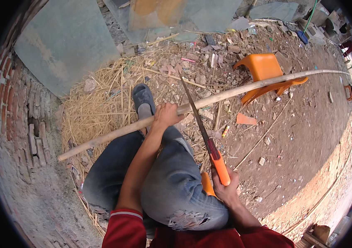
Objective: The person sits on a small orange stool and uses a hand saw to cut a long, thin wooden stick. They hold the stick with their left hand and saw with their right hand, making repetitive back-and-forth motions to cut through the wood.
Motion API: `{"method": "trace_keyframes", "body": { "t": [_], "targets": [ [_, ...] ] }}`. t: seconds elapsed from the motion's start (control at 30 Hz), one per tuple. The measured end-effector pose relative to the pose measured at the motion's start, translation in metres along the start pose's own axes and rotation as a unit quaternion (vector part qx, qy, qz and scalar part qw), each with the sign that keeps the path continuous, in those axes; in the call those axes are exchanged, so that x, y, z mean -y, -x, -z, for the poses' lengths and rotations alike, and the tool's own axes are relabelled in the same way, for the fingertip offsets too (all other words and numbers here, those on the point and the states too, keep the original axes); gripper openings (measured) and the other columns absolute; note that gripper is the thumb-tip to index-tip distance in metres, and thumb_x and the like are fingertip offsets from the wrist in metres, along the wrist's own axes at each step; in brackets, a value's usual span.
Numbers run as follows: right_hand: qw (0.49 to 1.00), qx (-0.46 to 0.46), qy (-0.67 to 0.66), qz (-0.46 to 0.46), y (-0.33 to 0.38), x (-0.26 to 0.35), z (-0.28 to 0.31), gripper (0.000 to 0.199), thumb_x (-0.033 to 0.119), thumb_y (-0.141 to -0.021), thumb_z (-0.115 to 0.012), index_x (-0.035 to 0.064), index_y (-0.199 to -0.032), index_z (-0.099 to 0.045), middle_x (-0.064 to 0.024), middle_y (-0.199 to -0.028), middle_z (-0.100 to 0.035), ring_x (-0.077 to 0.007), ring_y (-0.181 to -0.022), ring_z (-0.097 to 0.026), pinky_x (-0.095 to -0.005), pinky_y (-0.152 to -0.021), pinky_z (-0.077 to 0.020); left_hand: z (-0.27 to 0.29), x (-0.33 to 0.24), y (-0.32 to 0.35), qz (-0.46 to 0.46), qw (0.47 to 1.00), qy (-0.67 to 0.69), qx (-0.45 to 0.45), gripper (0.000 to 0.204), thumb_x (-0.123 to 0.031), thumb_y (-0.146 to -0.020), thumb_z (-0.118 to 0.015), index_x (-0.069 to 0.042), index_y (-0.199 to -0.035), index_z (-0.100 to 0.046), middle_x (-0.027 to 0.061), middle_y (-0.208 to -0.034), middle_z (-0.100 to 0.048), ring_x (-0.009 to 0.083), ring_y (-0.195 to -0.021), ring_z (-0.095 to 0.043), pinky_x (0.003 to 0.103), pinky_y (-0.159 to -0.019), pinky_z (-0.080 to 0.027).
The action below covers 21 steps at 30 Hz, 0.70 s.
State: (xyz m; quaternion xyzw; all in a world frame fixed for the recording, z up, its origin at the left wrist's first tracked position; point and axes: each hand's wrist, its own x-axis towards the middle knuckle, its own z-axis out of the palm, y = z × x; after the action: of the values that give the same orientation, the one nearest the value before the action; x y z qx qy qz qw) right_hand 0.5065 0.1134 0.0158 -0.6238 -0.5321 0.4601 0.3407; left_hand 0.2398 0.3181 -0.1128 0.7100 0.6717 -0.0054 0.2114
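Observation:
A long pale wooden pole point(225, 94) slants across the view, from the lower left up to the far right. My left hand point(167, 115) is wrapped around it just above my foot. In my right hand point(226, 184) is a hand saw point(201, 126) with an orange handle and a long, narrow dark blade. The blade points away from me and crosses the pole a little to the right of my left hand. Whether its teeth touch the wood, I cannot tell. My bent knee in torn jeans point(176, 182) lies between my forearms.
An orange plastic chair point(263, 68) lies tipped over beyond the pole. Straw point(97, 103) and broken rubble point(200, 58) cover the ground. At the left stands a brick wall point(22, 136), with grey sheets point(66, 45) leaning at the back. An orange shard point(246, 119) lies right of the saw.

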Motion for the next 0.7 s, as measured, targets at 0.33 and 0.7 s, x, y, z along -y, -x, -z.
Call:
{"method": "trace_keyframes", "body": {
  "t": [0.33, 0.7],
  "targets": [
    [0.996, 0.060, 0.063, -0.024, 0.047, 0.001, 0.035, 0.013, 0.011, -0.091, -0.075, 0.0023, -0.086, -0.066, -0.0080, -0.062, -0.062, -0.0201, -0.052, -0.064, -0.0346, -0.053, -0.0505, 0.007, 0.003, -0.010, 0.081, 0.992, 0.014, 0.091, 0.054, -0.040, -0.079, -0.085, -0.002, -0.116, -0.077, 0.0222, -0.120, -0.073, 0.0375, -0.122, -0.068, 0.044, -0.106, -0.054],
    [1.000, 0.018, 0.014, -0.005, -0.081, -0.014, -0.024, 0.012, 0.011, -0.090, -0.068, 0.0008, -0.096, -0.071, -0.0144, -0.069, -0.067, -0.0260, -0.062, -0.070, -0.0381, -0.063, -0.0546, 0.039, -0.005, -0.011, 0.102, 0.990, 0.011, 0.096, 0.043, -0.022, -0.077, -0.078, -0.001, -0.114, -0.078, 0.0237, -0.117, -0.075, 0.0368, -0.112, -0.073, 0.042, -0.102, -0.057]
  ]
}}
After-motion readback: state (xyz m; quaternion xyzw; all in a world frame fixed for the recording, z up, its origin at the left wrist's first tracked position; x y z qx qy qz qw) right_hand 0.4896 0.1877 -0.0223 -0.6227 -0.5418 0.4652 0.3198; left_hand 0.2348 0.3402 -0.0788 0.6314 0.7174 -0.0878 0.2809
